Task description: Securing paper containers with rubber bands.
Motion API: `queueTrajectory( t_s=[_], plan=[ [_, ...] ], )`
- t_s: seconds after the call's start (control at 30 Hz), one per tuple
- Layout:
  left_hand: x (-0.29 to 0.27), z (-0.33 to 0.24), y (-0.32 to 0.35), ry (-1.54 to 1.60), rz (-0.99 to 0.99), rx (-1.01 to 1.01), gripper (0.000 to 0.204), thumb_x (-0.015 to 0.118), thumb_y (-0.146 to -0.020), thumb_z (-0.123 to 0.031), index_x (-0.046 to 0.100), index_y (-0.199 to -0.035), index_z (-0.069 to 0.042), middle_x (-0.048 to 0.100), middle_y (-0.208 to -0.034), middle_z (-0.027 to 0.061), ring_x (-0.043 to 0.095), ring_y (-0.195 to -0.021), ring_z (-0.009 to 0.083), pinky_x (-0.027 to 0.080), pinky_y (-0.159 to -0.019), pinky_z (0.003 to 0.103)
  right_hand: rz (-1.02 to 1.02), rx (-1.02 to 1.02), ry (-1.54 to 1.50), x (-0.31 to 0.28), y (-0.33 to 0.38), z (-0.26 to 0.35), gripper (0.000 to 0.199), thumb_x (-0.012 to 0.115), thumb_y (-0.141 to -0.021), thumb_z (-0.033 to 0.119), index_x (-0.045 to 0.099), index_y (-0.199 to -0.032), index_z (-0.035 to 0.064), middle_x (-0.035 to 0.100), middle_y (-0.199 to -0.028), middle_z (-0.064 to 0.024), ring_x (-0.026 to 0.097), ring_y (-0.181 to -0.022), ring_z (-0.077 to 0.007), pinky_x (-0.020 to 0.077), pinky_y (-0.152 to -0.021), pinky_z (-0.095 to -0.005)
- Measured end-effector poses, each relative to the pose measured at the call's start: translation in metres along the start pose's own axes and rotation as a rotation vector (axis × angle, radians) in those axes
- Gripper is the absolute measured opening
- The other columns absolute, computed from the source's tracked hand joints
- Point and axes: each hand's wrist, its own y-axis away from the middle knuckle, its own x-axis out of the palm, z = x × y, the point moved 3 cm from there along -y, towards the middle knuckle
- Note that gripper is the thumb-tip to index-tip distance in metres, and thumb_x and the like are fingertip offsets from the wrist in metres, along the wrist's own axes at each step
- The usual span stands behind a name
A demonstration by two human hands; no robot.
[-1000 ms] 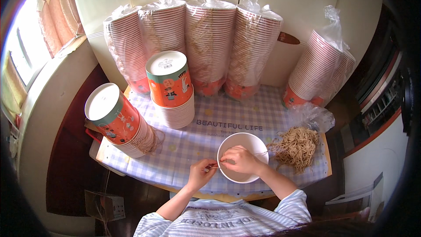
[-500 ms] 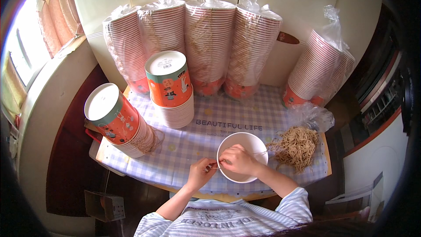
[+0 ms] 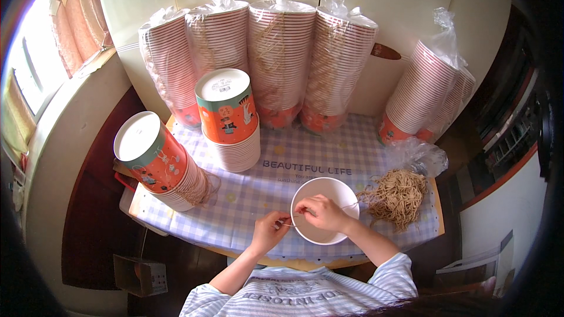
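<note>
A white paper bucket (image 3: 333, 191) stands open-side up near the table's front edge. Over its mouth is my right hand (image 3: 322, 211), its fingers pinched on a thin tan cord that runs off toward a loose pile of cords (image 3: 400, 196) on the right. At the bucket's left rim, my left hand (image 3: 271, 230) has its fingertips closed on a thin pale strand of cord (image 3: 292, 225). That strand crosses the rim between my hands. How it passes through the bucket wall is too small to make out.
Two upside-down stacks of orange printed buckets, a leaning one (image 3: 161, 152) and an upright one (image 3: 229, 117), stand left on the checked tablecloth (image 3: 252, 196). Several plastic-wrapped stacks (image 3: 281, 61) line the back wall. A wrapped pair (image 3: 420, 91) and a crumpled plastic bag (image 3: 420, 155) are at right.
My right hand has lifted and turned slightly, its fingers moving a little away from the left rim. More cord shows between my hands. My left hand has stayed almost still.
</note>
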Motion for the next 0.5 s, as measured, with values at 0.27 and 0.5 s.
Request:
queueTrajectory(
  t_s=[0.27, 0.5],
  plan=[
    [0.001, 0.0022, 0.0004, 0.093, 0.017, -0.038, 0.014, 0.062, -0.078, -0.005, 0.059, -0.091, -0.001, 0.064, -0.081, 0.0078, 0.062, -0.072, 0.0124, 0.05, -0.062, 0.024, 0.018, -0.008, 0.021, -0.0019, -0.0014, 0.0054, 0.019, 0.065, -0.07, 0.01, 0.055, -0.087, 0.009, 0.063, -0.08, -0.004, 0.062, -0.076, -0.0211, 0.0459, -0.071, -0.0344],
    [0.0035, 0.0071, 0.0008, 0.168, 0.027, -0.067, 0.013, 0.061, -0.079, -0.005, 0.057, -0.09, 0.0, 0.064, -0.08, 0.0071, 0.061, -0.073, 0.0098, 0.05, -0.064, 0.023, 0.024, 0.01, -0.043, 0.0065, 0.0005, 0.0008, 0.018, 0.062, -0.072, 0.007, 0.053, -0.088, 0.0072, 0.063, -0.077, -0.0071, 0.063, -0.07, -0.0228, 0.0503, -0.061, -0.0337]
  ],
)
